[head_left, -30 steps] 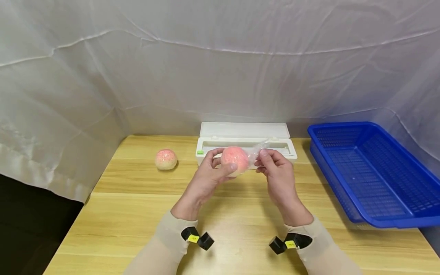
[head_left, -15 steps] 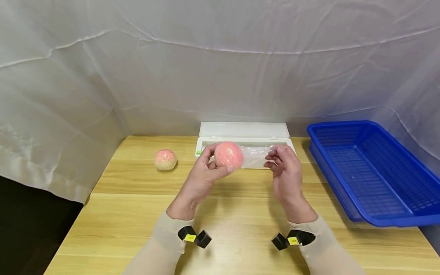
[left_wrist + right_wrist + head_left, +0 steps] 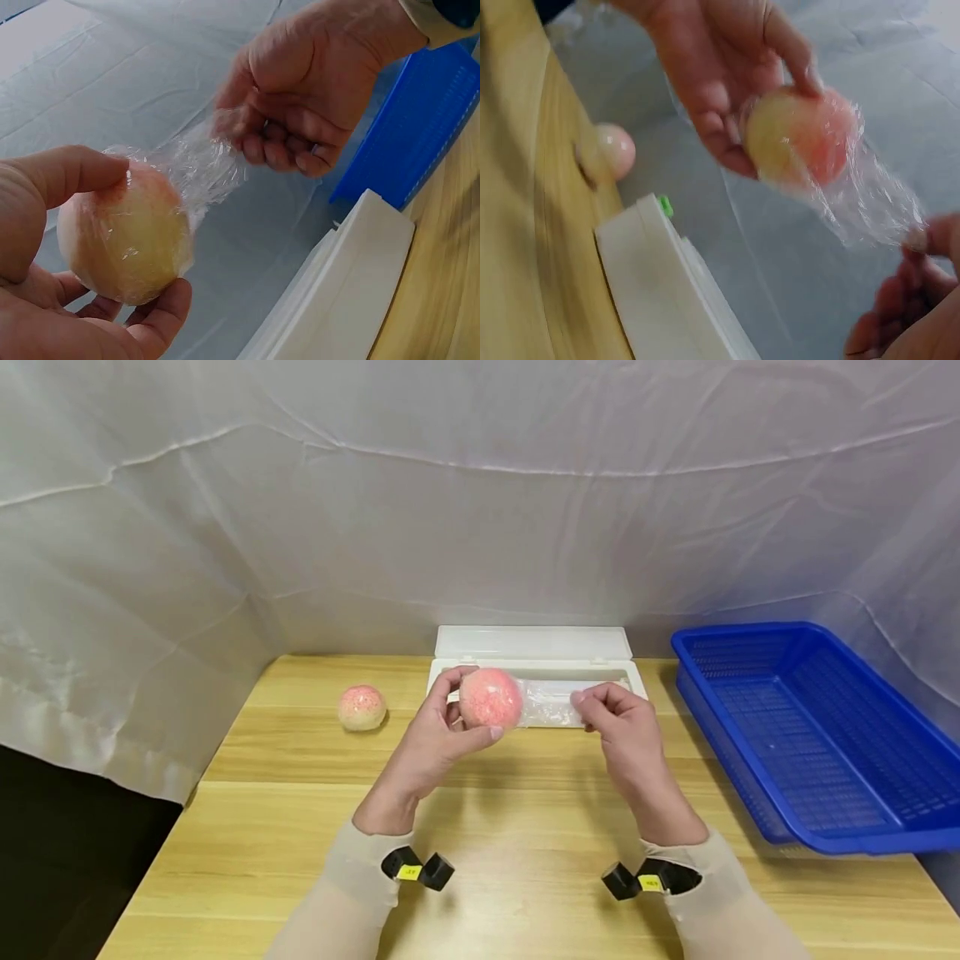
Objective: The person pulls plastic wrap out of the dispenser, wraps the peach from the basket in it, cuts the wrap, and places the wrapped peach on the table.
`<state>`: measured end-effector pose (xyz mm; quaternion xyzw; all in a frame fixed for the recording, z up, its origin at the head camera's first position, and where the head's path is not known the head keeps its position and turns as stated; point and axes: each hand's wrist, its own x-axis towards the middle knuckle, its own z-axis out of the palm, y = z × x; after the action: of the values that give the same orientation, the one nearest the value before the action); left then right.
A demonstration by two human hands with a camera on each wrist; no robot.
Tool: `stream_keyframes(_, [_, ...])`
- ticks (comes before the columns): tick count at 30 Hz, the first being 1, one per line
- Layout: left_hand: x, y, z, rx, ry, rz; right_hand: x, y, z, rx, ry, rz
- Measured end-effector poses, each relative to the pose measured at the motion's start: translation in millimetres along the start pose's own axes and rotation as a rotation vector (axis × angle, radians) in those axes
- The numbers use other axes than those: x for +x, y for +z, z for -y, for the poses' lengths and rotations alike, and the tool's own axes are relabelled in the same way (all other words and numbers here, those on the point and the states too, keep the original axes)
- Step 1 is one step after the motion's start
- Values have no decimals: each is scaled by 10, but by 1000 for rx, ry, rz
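Observation:
A pink and pale yellow peach (image 3: 492, 700) is wrapped in clear cling film (image 3: 201, 165). My left hand (image 3: 431, 735) grips it, thumb on the near side and fingers around the far side and below. Off the peach's right side the film stretches out as a loose tail, and my right hand (image 3: 622, 727) pinches the end of that tail between thumb and forefinger. Both hands are raised over the table, in front of the white cling film box (image 3: 532, 645), whose lid stands up at the back. In the right wrist view the wrapped peach (image 3: 802, 135) shows film bunched toward the right fingertips.
Another peach (image 3: 362, 707) lies on the wooden table (image 3: 300, 827) at the left. A blue plastic basket (image 3: 750, 760) stands at the right. Grey cloth (image 3: 480, 527) hangs behind the table. A small green slider (image 3: 665, 205) sits on the box's end.
The left hand and peach have shifted left. The right hand has drawn right, stretching the film tail longer between them, and its fingers have closed on the tail's end again after loosening midway.

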<state>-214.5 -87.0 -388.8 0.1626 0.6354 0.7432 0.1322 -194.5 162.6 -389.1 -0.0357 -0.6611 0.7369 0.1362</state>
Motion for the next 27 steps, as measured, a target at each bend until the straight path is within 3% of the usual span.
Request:
stream_keyframes(5, [-16, -10, -25, 6, -1, 77, 17, 12, -7, 224, 5, -95])
stream_keyframes(8, [-20, -2, -30, 14, -18, 98, 24, 2, 2, 312, 2, -104])
stream_keyframes(10, [-23, -4, -28, 18, -28, 88, 28, -15, 8, 327, -56, -86])
stream_keyframes(13, [-27, -22, -23, 12, -34, 72, 18, -58, 15, 250, -194, 0])
stream_keyframes(17, [-18, -62, -25, 24, -32, 92, 6, -130, 12, -42, -327, 155])
stream_keyframes(20, [-25, -122, -46, 106, -47, 101, 20, -173, 28, -77, -290, 190])
stream_keyframes(23, [-52, -212, -81, 200, -78, 97, 51, -221, 78, 65, -202, 129])
stream_keyframes(25, [-67, -266, -106, 206, -88, 108, 67, -260, 108, 105, -163, 88])
stream_keyframes(27, [-81, -307, -122, 196, -94, 116, 73, -288, 124, 44, -130, 97])
